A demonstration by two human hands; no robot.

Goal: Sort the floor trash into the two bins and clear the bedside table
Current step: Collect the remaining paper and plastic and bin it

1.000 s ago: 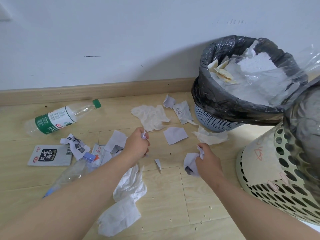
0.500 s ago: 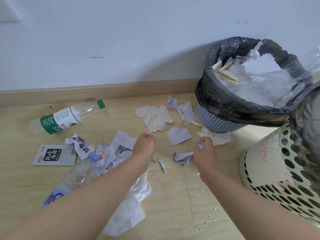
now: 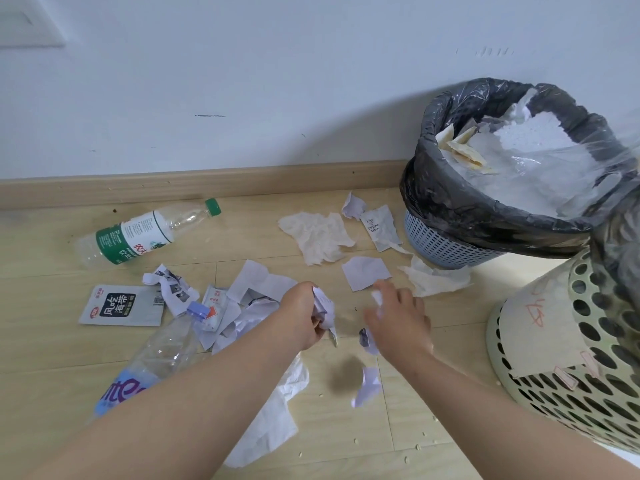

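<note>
Our left hand [image 3: 304,318] grips a crumpled paper [image 3: 323,306]. Our right hand [image 3: 398,318] is blurred, so we cannot tell its hold. A scrap [image 3: 369,388] shows below its wrist, the blue bin [image 3: 445,247] beyond it, and the green basket [image 3: 588,403] to its right.

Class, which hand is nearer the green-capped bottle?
Left. The left hand lies right of the green-capped bottle, nearer the camera; the right hand is even farther right.

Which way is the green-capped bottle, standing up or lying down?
Lying down. The green-capped bottle rests on its side on the wooden floor by the baseboard, cap pointing right.
</note>
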